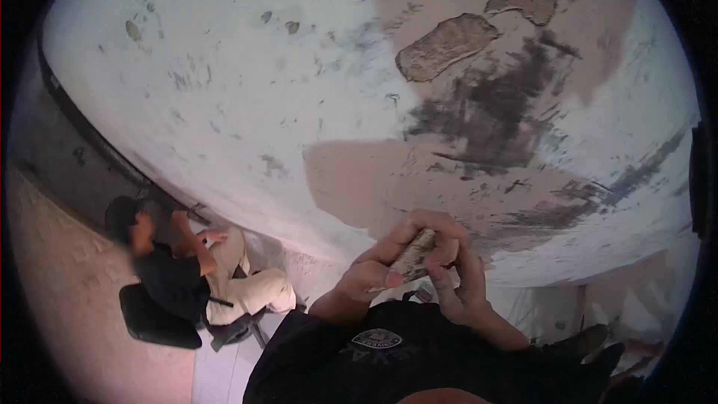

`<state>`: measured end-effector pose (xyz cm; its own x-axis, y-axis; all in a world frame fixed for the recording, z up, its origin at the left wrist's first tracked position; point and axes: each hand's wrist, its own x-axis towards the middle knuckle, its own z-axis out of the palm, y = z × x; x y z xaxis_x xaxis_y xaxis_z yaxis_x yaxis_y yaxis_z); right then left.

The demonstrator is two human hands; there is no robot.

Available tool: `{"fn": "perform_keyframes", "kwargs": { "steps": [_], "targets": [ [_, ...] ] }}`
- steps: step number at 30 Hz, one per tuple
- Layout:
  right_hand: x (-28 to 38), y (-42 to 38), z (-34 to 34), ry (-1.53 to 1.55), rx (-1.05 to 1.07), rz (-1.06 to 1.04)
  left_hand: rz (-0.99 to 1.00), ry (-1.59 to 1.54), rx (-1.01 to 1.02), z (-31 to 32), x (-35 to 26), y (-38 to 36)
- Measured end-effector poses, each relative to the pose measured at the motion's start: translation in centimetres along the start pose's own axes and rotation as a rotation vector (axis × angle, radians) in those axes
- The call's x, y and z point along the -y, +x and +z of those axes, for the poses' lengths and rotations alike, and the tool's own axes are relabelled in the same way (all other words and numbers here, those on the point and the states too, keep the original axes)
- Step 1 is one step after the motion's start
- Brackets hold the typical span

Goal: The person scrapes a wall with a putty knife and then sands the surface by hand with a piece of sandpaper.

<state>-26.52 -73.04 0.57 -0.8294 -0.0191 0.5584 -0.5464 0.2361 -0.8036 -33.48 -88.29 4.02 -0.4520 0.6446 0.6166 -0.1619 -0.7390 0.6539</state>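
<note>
My left hand (372, 264) and my right hand (462, 284) come together in front of my chest. Between them is a tan, flat block (413, 256) with a rough, flaking surface; its exact kind I cannot tell. The fingers of the left curl over its upper edge, with the thumb along its lower end. On the other side, my right thumb and fingers pinch the far end, hiding part of it. Just beyond the hands rises a large white wall (247, 90) with pinkish patches and dark smudges.
Bare, chipped spots (446, 46) mark the upper wall. At lower left, a person (176, 277) in a black shirt and light trousers sits on a black chair (153, 322), close to the wall's dark lower edge (93, 131). Pale floor tiles (224, 370) lie beside the chair.
</note>
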Motion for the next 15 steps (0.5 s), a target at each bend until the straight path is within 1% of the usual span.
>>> {"fn": "perform_keyframes", "kwargs": {
  "steps": [1, 2, 3, 5, 7, 8, 9, 11, 12, 15],
  "targets": [
    [0.0, 0.4, 0.0, -0.031, 0.044, -0.061, -0.007, -0.012, 0.026, -0.3, -0.4, 0.3],
    [0.7, 0.8, 0.2, -0.111, 0.012, -0.109, 0.038, -0.026, 0.051, -0.6, -0.7, 0.6],
    [1.4, 1.5, 0.0, -0.129, -0.005, -0.115, 0.050, -0.051, 0.054, -0.8, -1.0, 0.9],
    [2.9, 2.3, -0.3, -0.367, 0.067, -0.194, 0.073, -0.101, 0.063, -1.1, -1.6, 1.5],
    [3.2, 2.5, -0.3, -0.404, 0.070, -0.195, 0.143, -0.102, 0.113, -1.4, -2.1, 2.6],
    [3.5, 2.7, -0.3, -0.418, 0.049, -0.234, 0.160, -0.173, 0.138, -1.5, -2.3, 2.9],
    [3.6, 2.9, -0.3, -0.431, 0.029, -0.275, 0.162, -0.177, 0.151, -1.5, -2.8, 3.2],
    [3.9, 3.6, -0.1, -0.451, -0.011, -0.324, 0.124, 0.023, 0.134, -1.3, -4.3, 3.6],
    [3.9, 3.8, 0.0, -0.460, -0.045, -0.368, 0.125, 0.021, 0.140, -1.4, -4.7, 3.7],
    [3.9, 3.8, 0.0, -0.428, -0.111, -0.375, 0.105, 0.156, 0.218, -1.9, -6.4, 4.3]
  ]
}}
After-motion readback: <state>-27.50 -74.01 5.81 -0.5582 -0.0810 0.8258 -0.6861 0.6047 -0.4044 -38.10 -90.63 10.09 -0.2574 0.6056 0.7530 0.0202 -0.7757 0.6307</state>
